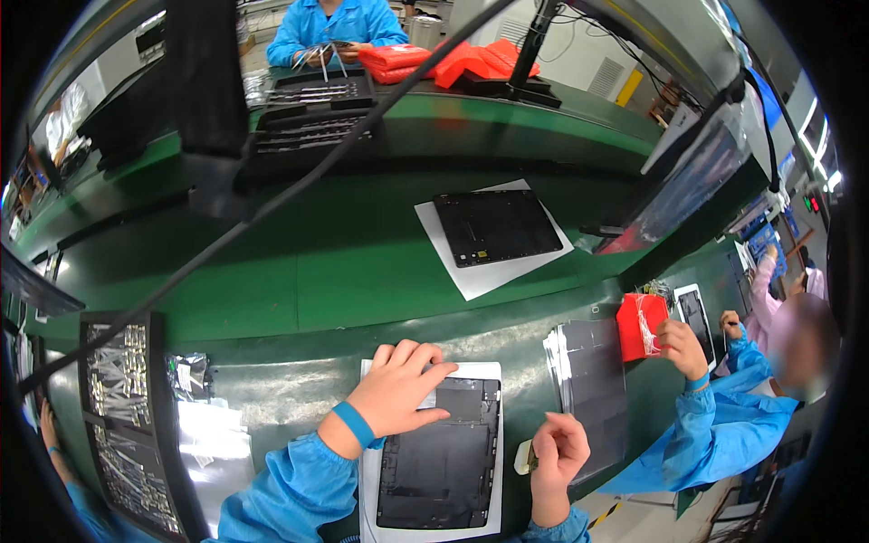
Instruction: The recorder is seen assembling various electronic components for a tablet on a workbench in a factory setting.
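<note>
My left hand, with a blue wrist strap, lies over the upper left corner of a black tablet housing. Its fingers are spread and its thumb stretches across the housing. Beneath the housing is a white sheet or pad. To the right, apart from the housing, my right hand is raised with its fingers curled in. What it holds, if anything, is hidden. Beside it shows a small pale yellowish piece; I cannot tell whether the hand touches it.
Left stands a black tray of small parts, beside clear plastic bags. A stack of dark sheets lies right. Another housing rests on white paper on the green belt. A co-worker's hand touches a red bin.
</note>
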Tool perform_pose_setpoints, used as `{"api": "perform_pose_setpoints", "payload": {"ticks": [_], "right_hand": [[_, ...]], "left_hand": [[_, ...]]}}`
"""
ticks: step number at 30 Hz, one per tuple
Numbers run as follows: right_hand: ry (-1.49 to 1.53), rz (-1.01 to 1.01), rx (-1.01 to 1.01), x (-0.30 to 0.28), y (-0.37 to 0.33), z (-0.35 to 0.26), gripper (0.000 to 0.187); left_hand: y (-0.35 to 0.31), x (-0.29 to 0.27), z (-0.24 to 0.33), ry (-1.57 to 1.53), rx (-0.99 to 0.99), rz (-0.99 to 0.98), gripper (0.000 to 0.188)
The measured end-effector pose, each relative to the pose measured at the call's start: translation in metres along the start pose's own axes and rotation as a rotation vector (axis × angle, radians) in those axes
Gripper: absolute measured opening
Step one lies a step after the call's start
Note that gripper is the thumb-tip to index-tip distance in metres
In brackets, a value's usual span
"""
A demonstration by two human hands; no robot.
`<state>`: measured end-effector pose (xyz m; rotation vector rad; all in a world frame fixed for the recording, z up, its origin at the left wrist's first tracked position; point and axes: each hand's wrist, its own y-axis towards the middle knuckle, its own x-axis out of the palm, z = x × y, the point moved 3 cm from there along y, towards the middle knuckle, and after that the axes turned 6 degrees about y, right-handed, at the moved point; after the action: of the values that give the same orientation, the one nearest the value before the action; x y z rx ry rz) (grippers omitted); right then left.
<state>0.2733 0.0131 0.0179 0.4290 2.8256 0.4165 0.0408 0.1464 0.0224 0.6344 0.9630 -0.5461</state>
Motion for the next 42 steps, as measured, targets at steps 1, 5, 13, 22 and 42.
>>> {"api": "perform_pose_setpoints", "payload": {"ticks": [1, 5, 13, 22, 42], "right_hand": [[0.096, 0.066, 0.006, -0.004, -0.004, 0.003, 0.038], [-0.225, 0.088, -0.145, 0.002, -0.006, -0.007, 0.032], [-0.464, -0.025, 0.314, 0.0, -0.008, -0.039, 0.009], [-0.843, -0.241, 0.007, 0.101, 0.022, -0.035, 0.019], [-0.864, -0.59, -0.391, 0.145, -0.006, -0.047, 0.015]], "left_hand": [[0.0, 0.0, 0.0, -0.02, -0.011, -0.017, 0.063], [-0.002, 0.0, -0.005, -0.02, -0.059, 0.043, 0.057], [-0.004, 0.001, -0.005, 0.001, -0.126, -0.188, 0.038], [-0.006, 0.007, -0.02, -0.051, -0.1, -0.17, 0.026], [0.004, 0.003, -0.018, -0.147, -0.077, -0.108, 0.018]]}}
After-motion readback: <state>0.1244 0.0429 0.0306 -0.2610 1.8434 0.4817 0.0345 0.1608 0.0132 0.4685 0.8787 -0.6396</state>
